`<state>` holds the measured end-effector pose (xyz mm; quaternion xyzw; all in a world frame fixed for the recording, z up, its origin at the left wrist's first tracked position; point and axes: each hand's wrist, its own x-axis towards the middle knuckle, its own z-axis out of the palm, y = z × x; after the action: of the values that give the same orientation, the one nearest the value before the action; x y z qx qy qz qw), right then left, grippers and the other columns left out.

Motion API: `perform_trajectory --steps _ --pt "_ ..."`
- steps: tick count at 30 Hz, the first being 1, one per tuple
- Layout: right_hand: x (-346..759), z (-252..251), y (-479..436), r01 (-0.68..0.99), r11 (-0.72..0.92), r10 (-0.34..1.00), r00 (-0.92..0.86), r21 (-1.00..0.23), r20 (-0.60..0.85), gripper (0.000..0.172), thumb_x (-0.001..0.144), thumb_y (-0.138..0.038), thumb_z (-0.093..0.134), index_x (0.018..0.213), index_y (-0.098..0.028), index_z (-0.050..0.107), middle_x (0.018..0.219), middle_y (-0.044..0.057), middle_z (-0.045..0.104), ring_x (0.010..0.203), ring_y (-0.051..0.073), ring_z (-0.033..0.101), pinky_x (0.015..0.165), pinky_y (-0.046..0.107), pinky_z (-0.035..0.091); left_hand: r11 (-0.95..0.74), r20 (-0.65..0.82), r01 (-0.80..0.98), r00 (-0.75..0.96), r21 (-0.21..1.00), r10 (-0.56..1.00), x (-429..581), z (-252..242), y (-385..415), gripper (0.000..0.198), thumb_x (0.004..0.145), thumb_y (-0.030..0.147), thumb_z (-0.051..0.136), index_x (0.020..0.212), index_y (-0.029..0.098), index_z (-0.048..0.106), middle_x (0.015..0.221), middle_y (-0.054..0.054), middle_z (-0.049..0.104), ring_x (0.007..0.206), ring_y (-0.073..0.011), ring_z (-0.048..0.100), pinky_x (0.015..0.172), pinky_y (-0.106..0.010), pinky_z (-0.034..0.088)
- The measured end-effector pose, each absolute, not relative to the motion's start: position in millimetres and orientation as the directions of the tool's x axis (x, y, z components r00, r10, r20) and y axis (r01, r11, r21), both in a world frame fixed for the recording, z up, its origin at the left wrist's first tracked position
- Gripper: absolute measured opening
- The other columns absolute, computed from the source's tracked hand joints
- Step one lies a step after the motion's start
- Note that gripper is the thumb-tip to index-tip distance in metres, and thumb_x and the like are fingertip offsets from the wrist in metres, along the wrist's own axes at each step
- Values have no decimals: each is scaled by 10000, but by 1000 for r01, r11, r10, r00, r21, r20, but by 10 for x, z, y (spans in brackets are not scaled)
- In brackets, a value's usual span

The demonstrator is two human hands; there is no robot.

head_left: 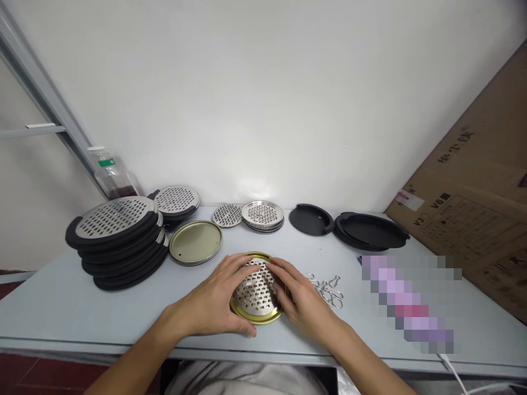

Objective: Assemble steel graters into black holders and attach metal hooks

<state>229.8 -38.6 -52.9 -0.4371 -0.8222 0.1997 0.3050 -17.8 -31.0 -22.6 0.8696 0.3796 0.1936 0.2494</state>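
Observation:
A round metal grater plate (257, 293) lies in a shallow gold-coloured round lid (263, 320) near the front of the table. My left hand (216, 293) curves around its left side, fingers on the far rim and thumb by the near edge. On the right, my right hand (302, 293) grips the same piece, with fingertips on the upper right rim and thumb over the grater surface. Just right of that hand lies a small pile of bent metal wire clips (329, 293). Behind my left hand is a short stack of gold lids (195, 241).
On the left stand a tall stack of black-rimmed graters (119, 241), a shorter stack (177, 200) and a jar (113, 173). Farther back are loose grater plates (262, 213) and black round trays (310, 219). A cardboard box (465, 219) and a blurred purple item (405, 304) are at right.

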Motion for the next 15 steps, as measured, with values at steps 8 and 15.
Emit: perform_trajectory --steps 8,15 --pt "2272 -343 -503 502 557 789 -568 -661 233 1165 643 -445 869 1569 -315 174 1598 114 273 1472 368 248 1186 563 282 -607 169 552 645 572 746 -240 -303 -270 1158 570 499 897 1526 309 271 1517 -103 399 1434 -360 287 1175 -559 297" --pt "2239 -300 -478 447 541 801 -532 -712 274 1163 585 -280 905 1542 -355 248 1528 84 398 1385 335 396 1149 494 370 -580 139 564 636 587 759 -238 -305 -265 1156 558 472 902 1520 336 276 1489 -88 409 1371 -354 342 1149 -550 320"
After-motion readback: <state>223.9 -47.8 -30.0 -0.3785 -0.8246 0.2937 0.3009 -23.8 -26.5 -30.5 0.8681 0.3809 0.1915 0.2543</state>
